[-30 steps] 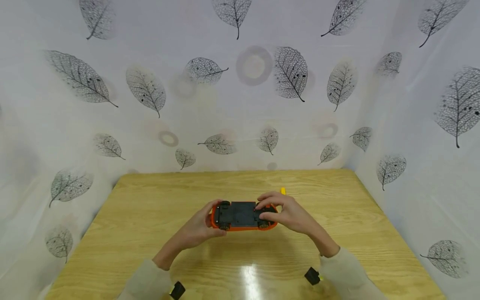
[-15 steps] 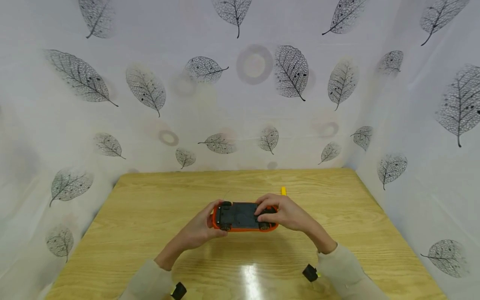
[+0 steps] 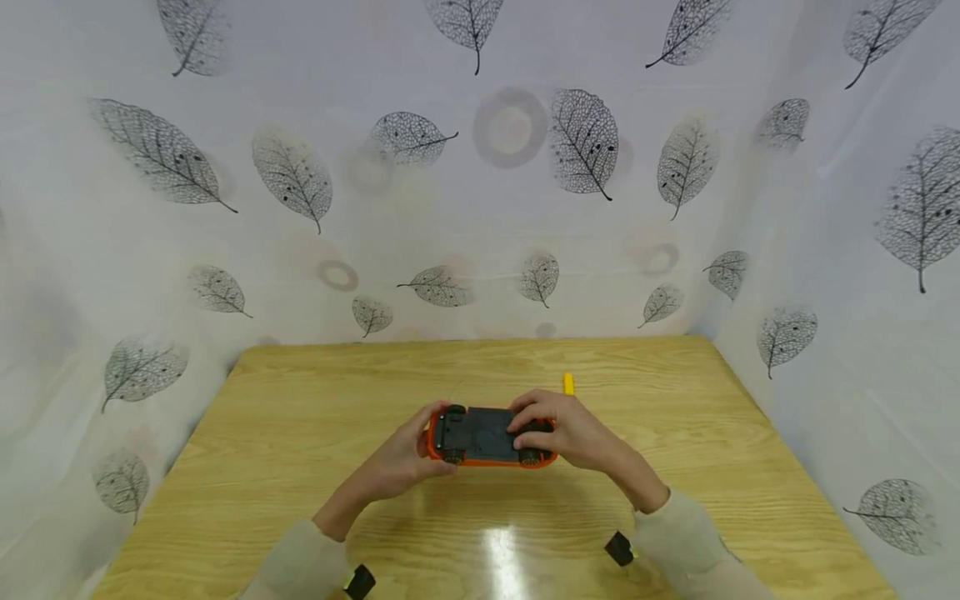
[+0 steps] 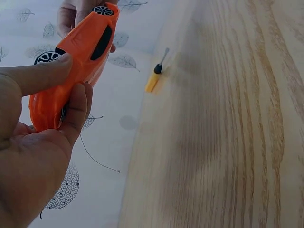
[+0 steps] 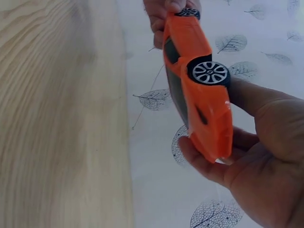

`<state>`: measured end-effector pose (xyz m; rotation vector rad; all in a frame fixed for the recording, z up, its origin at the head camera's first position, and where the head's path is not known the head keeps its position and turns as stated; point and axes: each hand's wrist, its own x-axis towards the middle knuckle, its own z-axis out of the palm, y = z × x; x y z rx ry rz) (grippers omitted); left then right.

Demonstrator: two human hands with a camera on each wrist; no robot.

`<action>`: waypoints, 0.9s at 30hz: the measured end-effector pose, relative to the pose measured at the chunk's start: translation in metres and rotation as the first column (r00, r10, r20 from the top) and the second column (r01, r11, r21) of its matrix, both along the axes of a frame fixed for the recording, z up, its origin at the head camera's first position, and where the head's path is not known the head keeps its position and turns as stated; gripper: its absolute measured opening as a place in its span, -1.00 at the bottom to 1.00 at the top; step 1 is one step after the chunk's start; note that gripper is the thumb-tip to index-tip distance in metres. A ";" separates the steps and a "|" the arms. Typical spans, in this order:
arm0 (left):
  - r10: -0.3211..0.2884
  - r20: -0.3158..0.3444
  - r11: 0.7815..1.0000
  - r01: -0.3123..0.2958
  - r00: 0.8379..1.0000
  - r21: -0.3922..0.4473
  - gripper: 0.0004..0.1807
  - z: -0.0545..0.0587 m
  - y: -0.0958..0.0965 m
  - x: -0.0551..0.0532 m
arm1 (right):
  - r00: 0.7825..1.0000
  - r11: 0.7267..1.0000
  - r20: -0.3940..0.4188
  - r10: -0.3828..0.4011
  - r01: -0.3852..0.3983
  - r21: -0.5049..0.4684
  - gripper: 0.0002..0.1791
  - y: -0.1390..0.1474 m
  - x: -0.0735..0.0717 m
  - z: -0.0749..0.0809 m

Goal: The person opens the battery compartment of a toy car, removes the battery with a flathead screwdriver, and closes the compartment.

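Observation:
An orange toy car (image 3: 487, 433) is held above the table, its black underside turned up in the head view. At its left end my left hand (image 3: 397, 462) grips it, the thumb (image 4: 45, 76) lying beside a wheel in the left wrist view. My right hand (image 3: 573, 429) holds the other end, its thumb and fingers bent onto the underside around the wheels. From the right wrist view, one finger (image 5: 199, 159) lies under the orange body (image 5: 209, 114). A thin wire (image 4: 97, 161) sticks out from the car. What lies beneath the right fingers is hidden.
A screwdriver with a yellow handle (image 4: 152, 82) lies on the wooden table (image 3: 315, 383), behind my right hand in the head view (image 3: 568, 383). Leaf-patterned white cloth (image 3: 480, 208) stands around the back and sides. Small black devices (image 3: 620, 548) sit by both sleeves.
The right thumb and fingers have shifted slightly left over the car's underside. My left hand keeps its grip, and the car stays nearly in place.

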<state>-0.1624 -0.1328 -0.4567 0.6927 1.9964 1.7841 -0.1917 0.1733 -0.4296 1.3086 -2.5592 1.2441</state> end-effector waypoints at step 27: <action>-0.023 0.015 1.000 0.023 1.000 -0.012 -0.06 -0.001 -0.006 0.000 | 0.892 0.994 -0.440 0.106 -0.104 0.029 -0.74 -0.001 -0.001 -0.014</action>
